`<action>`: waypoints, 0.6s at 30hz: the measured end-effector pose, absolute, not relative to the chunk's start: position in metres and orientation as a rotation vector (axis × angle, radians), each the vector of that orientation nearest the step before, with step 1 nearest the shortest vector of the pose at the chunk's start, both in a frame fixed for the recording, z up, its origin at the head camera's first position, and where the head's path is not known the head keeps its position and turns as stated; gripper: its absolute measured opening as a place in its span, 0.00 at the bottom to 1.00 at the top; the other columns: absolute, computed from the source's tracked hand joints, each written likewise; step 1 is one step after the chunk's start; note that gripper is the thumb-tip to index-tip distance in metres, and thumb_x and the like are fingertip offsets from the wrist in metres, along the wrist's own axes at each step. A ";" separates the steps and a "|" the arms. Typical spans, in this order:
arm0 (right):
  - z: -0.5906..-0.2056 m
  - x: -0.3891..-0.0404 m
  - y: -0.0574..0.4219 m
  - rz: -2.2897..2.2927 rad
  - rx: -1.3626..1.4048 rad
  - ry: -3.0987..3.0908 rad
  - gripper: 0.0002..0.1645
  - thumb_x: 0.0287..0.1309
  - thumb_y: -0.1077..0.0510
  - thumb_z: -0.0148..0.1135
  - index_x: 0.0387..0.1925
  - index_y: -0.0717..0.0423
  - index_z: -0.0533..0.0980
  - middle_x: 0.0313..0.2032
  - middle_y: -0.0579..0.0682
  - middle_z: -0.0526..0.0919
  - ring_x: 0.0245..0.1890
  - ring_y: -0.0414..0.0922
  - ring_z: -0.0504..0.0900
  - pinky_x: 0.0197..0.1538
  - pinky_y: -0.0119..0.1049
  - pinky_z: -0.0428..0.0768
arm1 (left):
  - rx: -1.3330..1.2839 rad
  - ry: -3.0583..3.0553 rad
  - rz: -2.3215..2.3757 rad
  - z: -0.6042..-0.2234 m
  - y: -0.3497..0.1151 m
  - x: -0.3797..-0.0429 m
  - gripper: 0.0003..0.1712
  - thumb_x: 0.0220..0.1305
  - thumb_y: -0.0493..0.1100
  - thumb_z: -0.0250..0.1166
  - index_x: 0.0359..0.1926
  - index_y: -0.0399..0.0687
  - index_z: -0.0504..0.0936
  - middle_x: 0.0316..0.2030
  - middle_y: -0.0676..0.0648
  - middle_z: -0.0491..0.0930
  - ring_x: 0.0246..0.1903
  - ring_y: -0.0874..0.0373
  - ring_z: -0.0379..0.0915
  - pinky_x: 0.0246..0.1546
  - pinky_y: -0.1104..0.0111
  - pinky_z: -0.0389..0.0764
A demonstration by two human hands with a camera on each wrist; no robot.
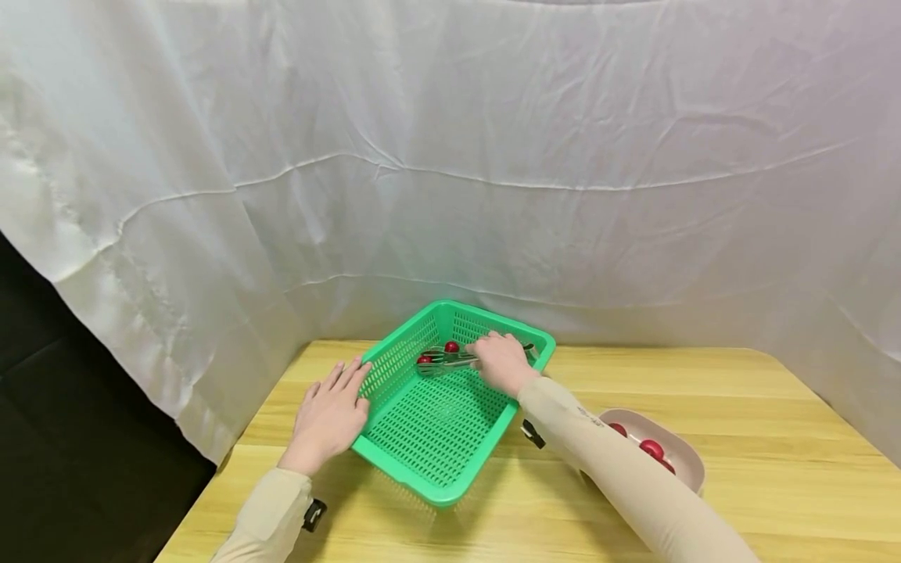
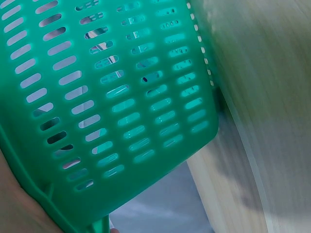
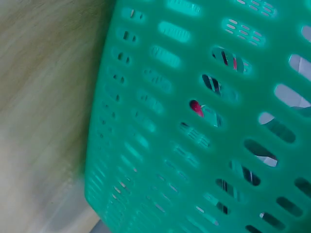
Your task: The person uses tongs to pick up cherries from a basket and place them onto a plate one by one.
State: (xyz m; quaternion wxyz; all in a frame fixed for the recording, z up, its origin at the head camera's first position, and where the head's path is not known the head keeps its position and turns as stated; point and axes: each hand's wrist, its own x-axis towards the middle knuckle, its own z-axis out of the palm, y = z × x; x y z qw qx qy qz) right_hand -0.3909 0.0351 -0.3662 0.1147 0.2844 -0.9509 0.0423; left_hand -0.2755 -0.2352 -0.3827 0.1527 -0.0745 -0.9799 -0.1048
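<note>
A green plastic basket [image 1: 450, 489] with slotted walls stands at the table's back. On its left rim rests my left hand [image 1: 331, 418], fingers fairly straight. Inside, my right hand [image 1: 501, 361] holds metal tongs [image 1: 450, 361]. Two small round red things, one red ball [image 1: 451, 346] and another red ball [image 1: 424, 360], lie by the tongs' tips; whether the tips pinch one, I cannot tell. In the right wrist view a bit of red [image 3: 196, 108] shows through the basket's slots. The left wrist view has the basket wall [image 2: 146, 170] close up.
A pale pink dish [image 1: 693, 461] with several red balls [image 1: 651, 449] stands on the wooden table [image 1: 774, 453] to the right, partly behind my right forearm. White cloth [image 1: 493, 234] hangs behind the table. A dark area [image 1: 70, 438] lies to the left.
</note>
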 end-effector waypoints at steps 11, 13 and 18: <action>-0.366 -0.384 0.048 0.172 0.866 -2.705 0.24 0.57 0.55 0.63 0.56 0.50 0.76 0.47 0.46 0.81 0.42 0.45 0.74 0.36 0.37 0.68 | -0.220 -2.815 -0.312 -0.384 -0.234 -0.277 0.31 0.67 0.46 0.44 0.71 0.50 0.57 0.71 0.47 0.50 0.69 0.44 0.41 0.63 0.41 0.45; -0.365 -0.380 0.051 0.191 0.874 -2.677 0.24 0.56 0.57 0.63 0.56 0.50 0.76 0.46 0.46 0.82 0.41 0.45 0.74 0.34 0.37 0.67 | -0.219 -2.814 -0.307 -0.384 -0.235 -0.277 0.31 0.67 0.46 0.44 0.71 0.50 0.57 0.71 0.47 0.50 0.69 0.44 0.41 0.63 0.41 0.45; -0.361 -0.370 0.059 0.201 0.876 -2.630 0.27 0.52 0.62 0.64 0.56 0.47 0.76 0.46 0.44 0.81 0.41 0.43 0.73 0.35 0.37 0.65 | -0.219 -2.809 -0.310 -0.382 -0.236 -0.277 0.31 0.67 0.46 0.45 0.71 0.50 0.57 0.71 0.47 0.50 0.69 0.44 0.41 0.63 0.40 0.45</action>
